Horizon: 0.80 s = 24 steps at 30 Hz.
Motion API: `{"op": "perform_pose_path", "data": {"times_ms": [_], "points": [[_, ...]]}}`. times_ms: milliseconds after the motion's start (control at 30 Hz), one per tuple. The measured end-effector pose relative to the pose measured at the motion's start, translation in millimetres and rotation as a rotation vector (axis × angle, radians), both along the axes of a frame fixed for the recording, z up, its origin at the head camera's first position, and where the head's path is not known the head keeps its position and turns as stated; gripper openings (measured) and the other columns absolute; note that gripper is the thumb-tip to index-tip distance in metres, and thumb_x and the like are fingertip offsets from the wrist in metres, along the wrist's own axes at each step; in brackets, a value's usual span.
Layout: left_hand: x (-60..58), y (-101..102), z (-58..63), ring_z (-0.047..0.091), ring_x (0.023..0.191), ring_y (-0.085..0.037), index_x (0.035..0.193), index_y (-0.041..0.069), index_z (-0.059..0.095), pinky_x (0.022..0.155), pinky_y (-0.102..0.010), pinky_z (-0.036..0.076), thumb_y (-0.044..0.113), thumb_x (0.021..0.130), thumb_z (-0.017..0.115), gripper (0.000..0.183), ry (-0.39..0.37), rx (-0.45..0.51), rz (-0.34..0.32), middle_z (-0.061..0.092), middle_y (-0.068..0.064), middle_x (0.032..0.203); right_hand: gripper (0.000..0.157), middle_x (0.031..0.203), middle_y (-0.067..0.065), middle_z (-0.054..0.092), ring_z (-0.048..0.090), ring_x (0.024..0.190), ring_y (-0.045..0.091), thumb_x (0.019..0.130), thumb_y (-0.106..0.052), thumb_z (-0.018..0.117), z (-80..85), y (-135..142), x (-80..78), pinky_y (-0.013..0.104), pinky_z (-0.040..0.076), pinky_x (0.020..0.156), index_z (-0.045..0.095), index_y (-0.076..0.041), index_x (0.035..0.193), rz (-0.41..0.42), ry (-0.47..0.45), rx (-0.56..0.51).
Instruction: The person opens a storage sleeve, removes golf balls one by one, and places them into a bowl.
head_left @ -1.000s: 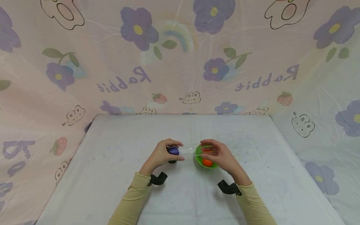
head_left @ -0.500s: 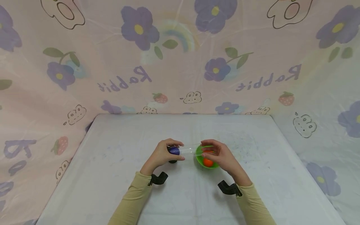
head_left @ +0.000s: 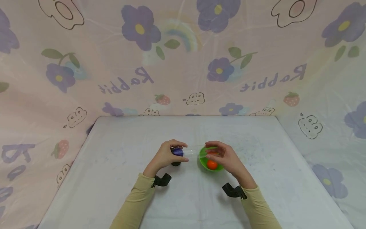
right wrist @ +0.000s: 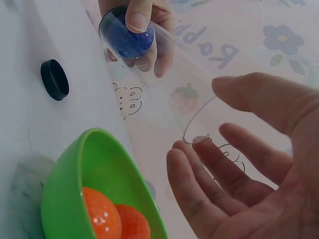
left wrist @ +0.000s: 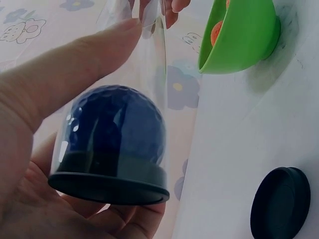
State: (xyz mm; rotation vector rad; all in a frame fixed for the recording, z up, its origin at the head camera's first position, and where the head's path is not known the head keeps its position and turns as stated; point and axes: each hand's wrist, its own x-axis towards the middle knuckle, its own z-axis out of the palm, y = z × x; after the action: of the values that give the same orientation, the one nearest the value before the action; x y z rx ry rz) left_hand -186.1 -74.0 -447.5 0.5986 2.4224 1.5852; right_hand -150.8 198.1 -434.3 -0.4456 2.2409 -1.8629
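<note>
Both hands hold a clear tube (head_left: 192, 153) sideways above the table. My left hand (head_left: 166, 156) grips its left end, which has a black cap (left wrist: 107, 186). Inside the tube, against that cap, sits a dark blue dimpled golf ball (left wrist: 117, 124). My right hand (head_left: 225, 156) holds the uncapped right end, thumb and fingertips at the rim. Under the right hand stands a green bowl (head_left: 202, 163) with two orange balls (right wrist: 102, 214) in it. A loose black cap (right wrist: 55, 79) lies on the table below the left hand.
The white-covered table (head_left: 188, 197) runs back to a flowered cloth (head_left: 183, 63) hanging behind and at both sides. A black curved mount (head_left: 163, 180) sits on the left wrist, and a similar mount (head_left: 233, 190) on the right.
</note>
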Motion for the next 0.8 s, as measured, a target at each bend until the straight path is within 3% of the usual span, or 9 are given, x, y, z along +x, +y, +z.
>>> {"op": "perform_pose_path", "data": {"times_ms": [267,800], "points": [[-1.3,1.0,-1.0,0.055,0.103,-0.017,0.109,0.027,0.07,0.086,-0.036,0.048,0.034,0.065,0.09,0.049,0.012,-0.002,0.001,0.062,0.003,0.112,0.046,0.13,0.022,0.053,0.055,0.112,0.041,0.087,-0.013,0.072,0.7,1.6,-0.3,0.028,0.05,0.086,0.056,-0.005,0.128,-0.004,0.003,-0.011],[-0.4,0.9,-0.5,0.054,0.104,-0.018,0.11,0.026,0.07,0.087,-0.037,0.048,0.03,0.066,0.09,0.049,0.011,0.005,-0.007,0.062,-0.005,0.115,0.046,0.13,0.024,0.052,0.053,0.113,0.044,0.086,-0.014,0.073,-2.1,2.4,-0.7,0.027,0.05,0.087,0.056,-0.004,0.128,-0.002,-0.01,-0.027]]}}
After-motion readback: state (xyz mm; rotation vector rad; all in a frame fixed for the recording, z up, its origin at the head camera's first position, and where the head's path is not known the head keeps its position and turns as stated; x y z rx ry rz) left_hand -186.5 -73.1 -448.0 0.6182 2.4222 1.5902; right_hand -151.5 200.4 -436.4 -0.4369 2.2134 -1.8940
